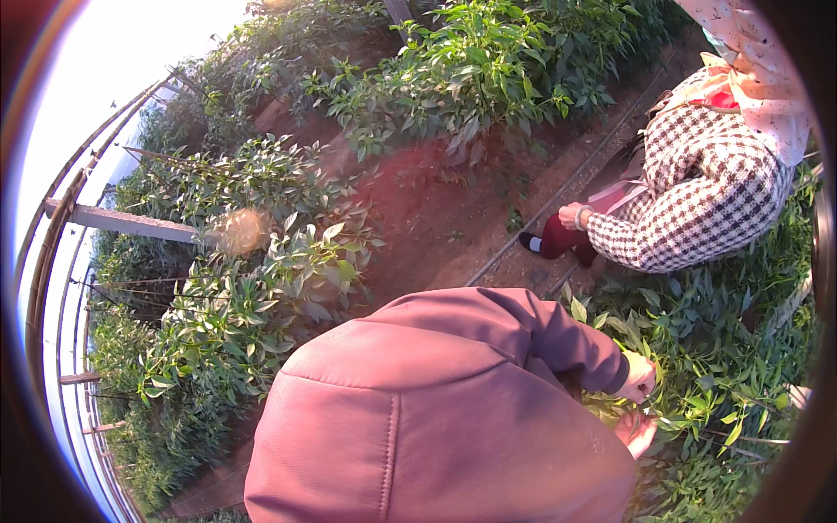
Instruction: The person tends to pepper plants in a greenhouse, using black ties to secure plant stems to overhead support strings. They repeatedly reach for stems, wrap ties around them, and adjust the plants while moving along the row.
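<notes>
A maroon jacket (453, 410) fills the lower middle, and its upper sleeve bends across to the right. At that cuff, my left hand (641, 376) is closed among the leaves of a bushy green plant (697, 405) that looks like a pepper plant. Whatever its fingers pinch is too small to make out. Just below it, my right hand (636, 433) shows its palm with the fingers partly apart, beside a pale stem. The jacket hides the right forearm. Both hands are close together within the foliage.
Another person in a checked garment (697, 192) crouches at the upper right, a hand (574, 216) near maroon-clad legs. A thin line (558, 196) runs along the brown soil path (427, 205). Plant rows (471, 70) flank it. A post (131, 222) and curved poles stand at left.
</notes>
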Available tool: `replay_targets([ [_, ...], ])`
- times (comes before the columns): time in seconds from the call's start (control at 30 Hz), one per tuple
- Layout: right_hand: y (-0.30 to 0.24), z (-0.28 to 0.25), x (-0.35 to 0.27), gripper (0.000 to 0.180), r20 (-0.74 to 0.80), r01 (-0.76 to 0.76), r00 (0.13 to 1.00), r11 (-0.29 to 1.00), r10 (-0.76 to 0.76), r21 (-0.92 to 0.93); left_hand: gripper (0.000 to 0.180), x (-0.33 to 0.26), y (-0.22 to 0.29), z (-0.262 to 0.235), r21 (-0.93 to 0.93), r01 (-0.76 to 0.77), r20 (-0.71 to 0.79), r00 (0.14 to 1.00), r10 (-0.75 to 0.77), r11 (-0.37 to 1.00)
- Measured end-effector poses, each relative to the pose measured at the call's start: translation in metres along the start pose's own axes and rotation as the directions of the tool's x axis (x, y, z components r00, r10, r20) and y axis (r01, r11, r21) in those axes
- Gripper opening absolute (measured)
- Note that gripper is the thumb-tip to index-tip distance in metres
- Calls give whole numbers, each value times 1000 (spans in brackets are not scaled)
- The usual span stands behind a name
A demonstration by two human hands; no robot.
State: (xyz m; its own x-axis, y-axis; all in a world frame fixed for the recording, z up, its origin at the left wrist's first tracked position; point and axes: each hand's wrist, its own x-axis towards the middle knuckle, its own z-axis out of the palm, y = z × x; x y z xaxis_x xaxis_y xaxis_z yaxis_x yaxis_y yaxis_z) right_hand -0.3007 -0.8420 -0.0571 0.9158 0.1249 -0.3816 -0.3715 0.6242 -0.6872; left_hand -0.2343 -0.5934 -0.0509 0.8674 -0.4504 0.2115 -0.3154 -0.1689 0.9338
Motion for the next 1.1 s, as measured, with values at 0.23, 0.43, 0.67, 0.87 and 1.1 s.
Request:
replay_targets([
  [0.23,-51,-24,-41,19,-368,235,916,957,-161,168,19,26,22,22,-43,67,34,997,-65,997],
  [0.43,-74,-150,-29,30,-420,713,640,701,-643,12,16,72,27,33,-70,119,-37,992,-122,990],
  [0.67,-48,-195,1,24,-558,478,687,868,-466,-137,16,108,22,46,-112,174,-83,979,-184,978],
  [0.87,30,-196,33,19,-551,-104,833,992,49,-70,18,110,16,38,-114,177,-5,984,-178,978],
  [1.1,107,-235,48,16,-371,-352,861,934,347,57,34,117,-21,39,-125,51,-22,998,-54,991],
])
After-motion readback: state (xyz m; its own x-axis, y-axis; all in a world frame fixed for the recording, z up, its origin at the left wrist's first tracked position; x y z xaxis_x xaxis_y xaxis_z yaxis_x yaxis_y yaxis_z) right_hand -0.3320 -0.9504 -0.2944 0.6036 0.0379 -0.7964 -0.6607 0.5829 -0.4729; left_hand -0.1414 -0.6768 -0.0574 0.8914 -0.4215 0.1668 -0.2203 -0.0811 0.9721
